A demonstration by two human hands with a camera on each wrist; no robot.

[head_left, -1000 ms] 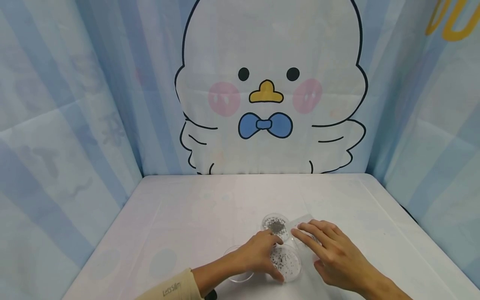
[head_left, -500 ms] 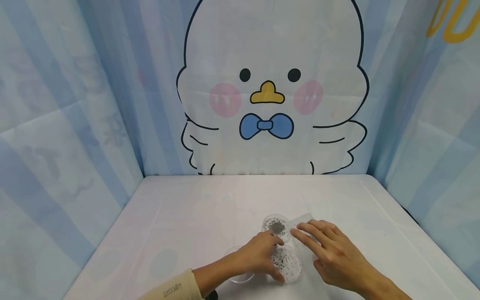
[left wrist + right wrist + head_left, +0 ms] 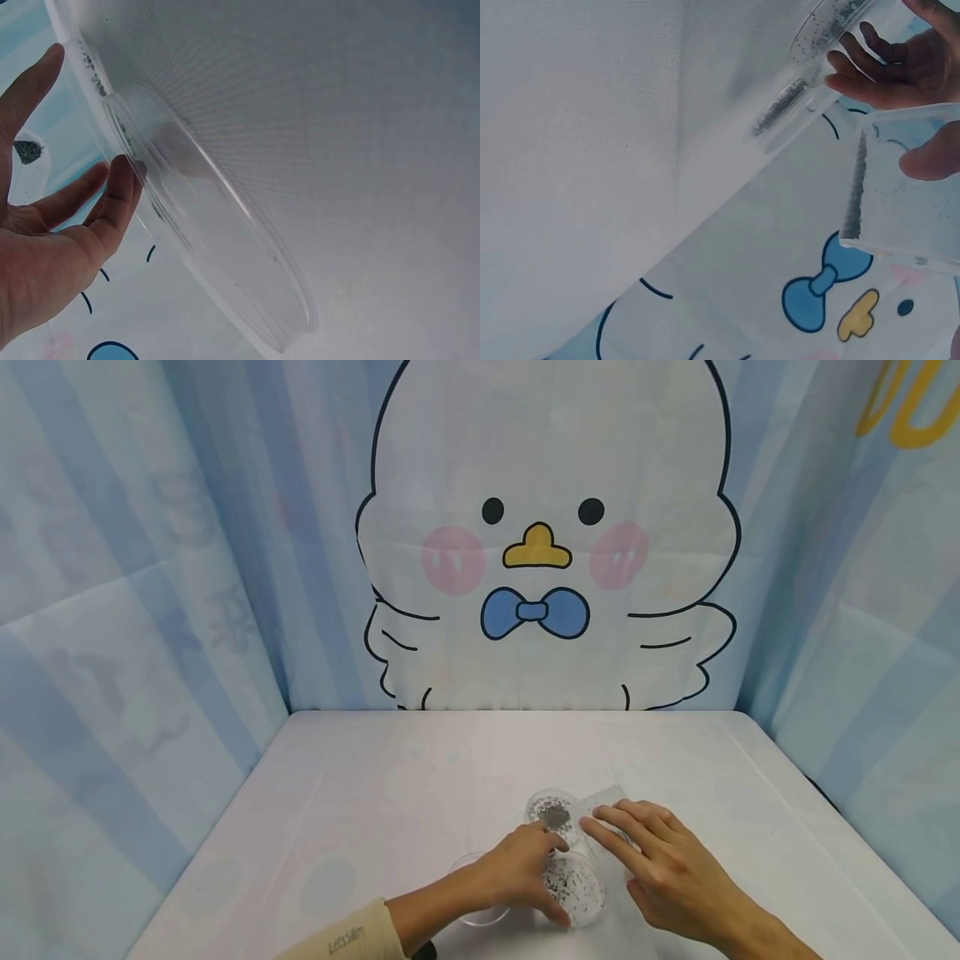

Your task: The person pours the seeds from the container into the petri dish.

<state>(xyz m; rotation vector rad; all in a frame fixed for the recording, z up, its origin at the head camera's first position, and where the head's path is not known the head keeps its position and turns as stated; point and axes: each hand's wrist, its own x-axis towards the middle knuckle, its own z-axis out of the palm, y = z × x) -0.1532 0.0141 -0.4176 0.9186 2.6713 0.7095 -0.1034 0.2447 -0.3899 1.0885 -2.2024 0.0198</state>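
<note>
In the head view my left hand [image 3: 517, 872] spans a clear round dish [image 3: 579, 889] scattered with dark bits, thumb at its near edge and fingers at the far side. Just beyond it stands a second round dish [image 3: 553, 814] with a dark grey heap in the middle. My right hand [image 3: 667, 868] grips a clear square-sided box [image 3: 609, 795], tilted above the table beside the dishes. In the right wrist view the thumb shows against the box [image 3: 900, 214], and dark grains [image 3: 854, 191] line one side of it.
A third clear dish [image 3: 480, 917] with no bits visible sits left of the near dish, partly under my left forearm. Beside the sleeve, a black object [image 3: 424, 950] is mostly cut off. A pale cloth [image 3: 390, 777] covers the table; patterned curtains [image 3: 322, 527] enclose it.
</note>
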